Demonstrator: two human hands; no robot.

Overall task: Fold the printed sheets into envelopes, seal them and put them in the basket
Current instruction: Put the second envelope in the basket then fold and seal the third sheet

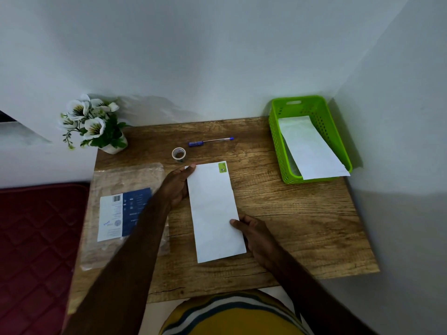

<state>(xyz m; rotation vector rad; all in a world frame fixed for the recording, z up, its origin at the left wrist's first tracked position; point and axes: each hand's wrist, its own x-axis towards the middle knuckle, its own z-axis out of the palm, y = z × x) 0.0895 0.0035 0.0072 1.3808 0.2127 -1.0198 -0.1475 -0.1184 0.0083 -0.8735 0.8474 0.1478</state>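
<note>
A long white envelope (212,209) with a green stamp at its far right corner lies lengthwise on the wooden table (302,213). My left hand (177,183) grips its far left edge, thumb on top near the corner. My right hand (251,229) holds the near right edge, thumb pressed on the paper. The green basket (275,131) stands at the table's far right corner with a white envelope (312,151) leaning inside it, one end over the near rim.
A clear plastic packet with a blue and white label (121,213) lies at the left. A roll of tape (179,154) and a blue pen (210,141) sit beyond the envelope. A pot of white flowers (92,124) stands at the far left corner. Walls close the back and right.
</note>
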